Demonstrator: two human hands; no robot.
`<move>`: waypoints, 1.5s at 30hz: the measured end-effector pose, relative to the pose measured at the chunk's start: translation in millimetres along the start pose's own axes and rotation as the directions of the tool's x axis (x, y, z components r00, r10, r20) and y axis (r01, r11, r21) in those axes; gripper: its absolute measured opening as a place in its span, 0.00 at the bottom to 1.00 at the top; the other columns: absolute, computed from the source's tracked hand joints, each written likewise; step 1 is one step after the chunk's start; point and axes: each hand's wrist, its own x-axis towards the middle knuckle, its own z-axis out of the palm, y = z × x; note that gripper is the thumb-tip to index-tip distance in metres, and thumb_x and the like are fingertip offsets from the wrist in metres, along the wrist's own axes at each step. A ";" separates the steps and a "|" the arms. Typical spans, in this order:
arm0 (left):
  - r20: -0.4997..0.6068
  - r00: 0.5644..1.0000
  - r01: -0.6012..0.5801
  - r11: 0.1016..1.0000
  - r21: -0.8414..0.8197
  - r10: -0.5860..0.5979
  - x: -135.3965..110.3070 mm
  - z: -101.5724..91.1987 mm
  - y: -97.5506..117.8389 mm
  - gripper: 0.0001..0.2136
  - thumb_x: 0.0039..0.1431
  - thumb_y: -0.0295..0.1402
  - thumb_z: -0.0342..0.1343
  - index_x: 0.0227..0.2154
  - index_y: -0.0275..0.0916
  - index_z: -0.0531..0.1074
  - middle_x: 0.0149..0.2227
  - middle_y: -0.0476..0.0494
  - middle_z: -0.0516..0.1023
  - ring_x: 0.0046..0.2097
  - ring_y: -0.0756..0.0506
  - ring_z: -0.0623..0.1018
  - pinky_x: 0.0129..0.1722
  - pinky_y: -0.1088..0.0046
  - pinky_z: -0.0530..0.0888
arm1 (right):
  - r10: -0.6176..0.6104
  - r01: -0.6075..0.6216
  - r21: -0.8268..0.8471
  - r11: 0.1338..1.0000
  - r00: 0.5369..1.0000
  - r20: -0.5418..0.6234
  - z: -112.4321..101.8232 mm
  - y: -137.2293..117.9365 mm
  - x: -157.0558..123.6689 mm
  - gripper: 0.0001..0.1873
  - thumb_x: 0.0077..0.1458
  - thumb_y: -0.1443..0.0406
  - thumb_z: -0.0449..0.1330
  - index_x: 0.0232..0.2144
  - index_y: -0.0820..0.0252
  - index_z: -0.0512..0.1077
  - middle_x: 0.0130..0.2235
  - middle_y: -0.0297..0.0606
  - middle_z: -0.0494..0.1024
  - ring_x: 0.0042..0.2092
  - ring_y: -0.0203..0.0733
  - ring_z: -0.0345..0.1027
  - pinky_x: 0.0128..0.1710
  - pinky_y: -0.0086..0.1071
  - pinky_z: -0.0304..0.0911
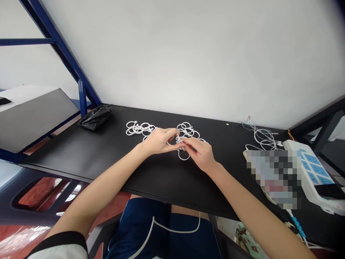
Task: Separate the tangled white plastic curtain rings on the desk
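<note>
Over the middle of the black table, my left hand point(161, 139) pinches a small cluster of white rings point(184, 158) between thumb and fingertips. From the other side, my right hand point(201, 153) has its fingertips closed on the same cluster. The fingers partly hide where the rings meet. More thin white rings point(185, 126) lie just behind both hands, some with small knobs or eyelets. To the left, another loose pile of white rings point(133, 128) rests on the table, partly covered by my left hand.
A crumpled black plastic bag point(96, 117) sits at the table's back left, beside a blue metal frame point(64, 54). On the right lie a blurred-out phone-like object point(272, 176), white earphones with a tangled cord point(265, 138) and a white power strip point(309, 169). A wall borders the back.
</note>
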 end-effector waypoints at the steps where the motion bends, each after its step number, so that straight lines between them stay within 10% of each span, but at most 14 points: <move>1: 0.002 1.000 -0.005 1.000 0.006 0.005 0.3 -0.7 0.1 0.17 0.62 0.48 0.52 0.32 0.37 0.67 0.20 0.54 0.66 0.19 0.55 0.63 0.21 0.80 0.61 | 0.000 0.000 0.007 1.000 1.000 -0.004 0.3 -0.4 -0.1 0.11 0.63 0.67 0.55 0.45 0.53 0.75 0.39 0.38 0.82 0.33 0.40 0.77 0.35 0.35 0.75; 28: -0.015 1.000 -0.001 1.000 0.017 0.001 -1.7 3.7 -1.2 0.19 0.63 0.50 0.50 0.31 0.37 0.67 0.20 0.54 0.66 0.19 0.56 0.61 0.20 0.80 0.60 | -0.019 0.018 -0.042 0.999 1.000 -0.022 -0.3 -5.1 1.2 0.09 0.63 0.69 0.55 0.42 0.55 0.74 0.29 0.34 0.80 0.26 0.36 0.73 0.28 0.30 0.71; 39: 0.150 0.984 0.070 0.979 0.190 -0.099 3.5 -6.5 -5.4 0.20 0.64 0.50 0.45 0.33 0.36 0.70 0.28 0.46 0.75 0.23 0.53 0.69 0.22 0.77 0.58 | 0.002 -0.008 -0.063 0.998 0.995 -0.098 6.5 -1.0 -0.6 0.06 0.61 0.69 0.58 0.38 0.57 0.74 0.31 0.35 0.78 0.27 0.34 0.69 0.27 0.29 0.67; 42: 0.136 0.929 0.278 0.890 0.362 -0.345 5.3 -8.4 -12.3 0.22 0.65 0.51 0.44 0.33 0.36 0.71 0.34 0.43 0.77 0.29 0.48 0.75 0.24 0.75 0.60 | 0.049 -0.054 -0.057 0.997 0.995 -0.091 5.2 0.9 -0.8 0.03 0.59 0.68 0.60 0.36 0.56 0.73 0.31 0.35 0.77 0.26 0.33 0.67 0.28 0.29 0.67; 45: 0.105 0.776 0.489 0.697 0.524 -0.623 3.5 -8.6 -27.0 0.24 0.64 0.53 0.43 0.34 0.35 0.72 0.36 0.40 0.78 0.36 0.42 0.79 0.28 0.73 0.64 | 0.061 -0.058 -0.062 0.996 0.997 0.048 3.6 1.3 -1.1 0.03 0.57 0.64 0.63 0.33 0.57 0.73 0.30 0.34 0.77 0.28 0.35 0.68 0.30 0.31 0.67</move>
